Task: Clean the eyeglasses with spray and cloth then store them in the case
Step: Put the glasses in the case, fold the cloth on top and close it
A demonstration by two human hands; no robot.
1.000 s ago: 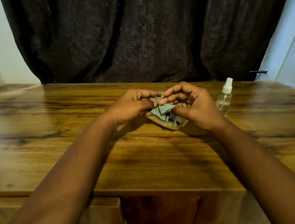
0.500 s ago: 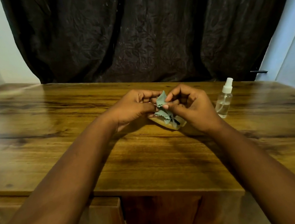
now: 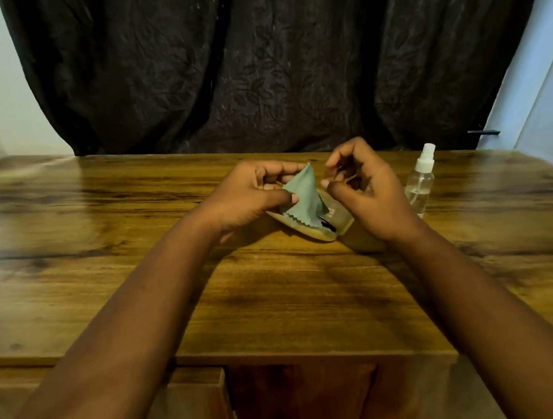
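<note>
2 hands hover over the open case (image 3: 319,230): left hand (image 3: 252,194) pinching the green cloth (image 3: 302,194), right hand (image 3: 362,185) loosely curled, empty.

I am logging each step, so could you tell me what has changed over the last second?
The right hand has let go of the green cloth and drawn slightly away; the left hand now holds it alone, lifted above the open case. The spray bottle and case have not moved.

Spray bottle (image 3: 420,186) beside right hand (image 3: 370,195)
</note>
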